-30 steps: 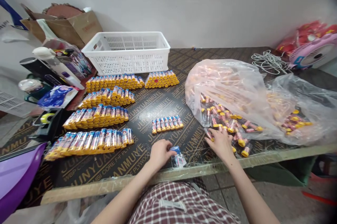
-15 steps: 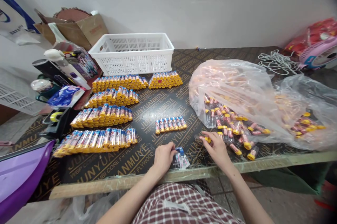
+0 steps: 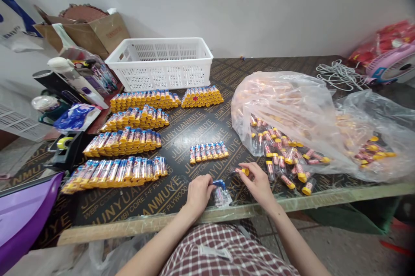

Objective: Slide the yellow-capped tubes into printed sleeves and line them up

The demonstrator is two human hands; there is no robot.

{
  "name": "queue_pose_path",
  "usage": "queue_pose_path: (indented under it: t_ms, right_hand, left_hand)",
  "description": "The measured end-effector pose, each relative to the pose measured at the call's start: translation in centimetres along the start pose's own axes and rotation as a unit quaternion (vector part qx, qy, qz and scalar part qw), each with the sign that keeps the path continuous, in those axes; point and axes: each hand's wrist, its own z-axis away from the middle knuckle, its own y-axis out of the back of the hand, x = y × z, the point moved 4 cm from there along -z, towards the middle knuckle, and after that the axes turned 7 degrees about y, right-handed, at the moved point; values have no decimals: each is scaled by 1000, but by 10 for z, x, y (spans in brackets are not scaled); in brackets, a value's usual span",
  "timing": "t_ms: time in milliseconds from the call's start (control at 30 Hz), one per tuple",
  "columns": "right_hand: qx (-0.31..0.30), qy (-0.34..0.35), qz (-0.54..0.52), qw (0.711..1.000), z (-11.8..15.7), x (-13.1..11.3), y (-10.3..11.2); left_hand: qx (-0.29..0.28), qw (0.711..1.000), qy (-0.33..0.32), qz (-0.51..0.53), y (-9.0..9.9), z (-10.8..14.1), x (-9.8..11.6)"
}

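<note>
My left hand rests near the table's front edge, thumb and fingers closed on the blue end of a small stack of clear printed plastic sleeves. To its right, my right hand pinches a clear tube with a yellow cap, held just above the table. Beyond both hands stands a short row of blue-topped, yellow-based tubes. Loose tubes with yellow caps spill from a translucent plastic bag right of my right hand.
Stacked rows of wrapped tubes fill the left side of the table. Behind them stands a white plastic basket. A tape dispenser and purple bin are at left; a coiled cable and pink fan at right.
My right hand has moved left with the yellow-capped tube, closer to my left hand. My left hand stays at the sleeves. The view has shifted slightly.
</note>
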Motion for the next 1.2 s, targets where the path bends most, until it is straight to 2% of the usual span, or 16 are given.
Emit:
queue_pose_path:
  t_ms: [100,200,233,300,400,467,567,667,900,967,1100,1200]
  right_hand:
    - [25,-4,-25,999,0,-8,2]
    - [56,-8,-67,996,1,-17,4]
    - [61,-8,-84,995,2,-20,4]
    - [60,-8,-117,991,3,-27,2]
    - [63,-4,-158,985,6,-37,-1]
    - [72,-2,-173,982,7,-43,-3]
    - [84,4,-173,981,9,-50,-5]
    - [89,18,-167,982,10,-54,-6]
    - [94,42,-122,987,13,-58,-9]
    - [78,52,-117,989,13,-60,-11]
    - [6,58,-165,985,12,-63,-20]
    - [-8,55,-188,981,11,-63,-25]
  left_hand:
    - [18,998,9,66,4,-1,1]
    - [7,970,70,231,6,-8,-4]
    - [1,949,97,301,6,-12,-7]
    - [-13,887,153,435,8,-19,-12]
    - [-34,795,207,570,15,-29,-14]
    - [-38,759,218,612,20,-33,-12]
    - [-29,730,232,643,26,-37,-11]
    - [-7,723,241,647,28,-37,-12]
    - [17,737,251,628,28,-33,-16]
    - [19,743,245,623,28,-33,-15]
    - [24,761,198,617,31,-33,-8]
    - [1,741,174,649,32,-32,1]
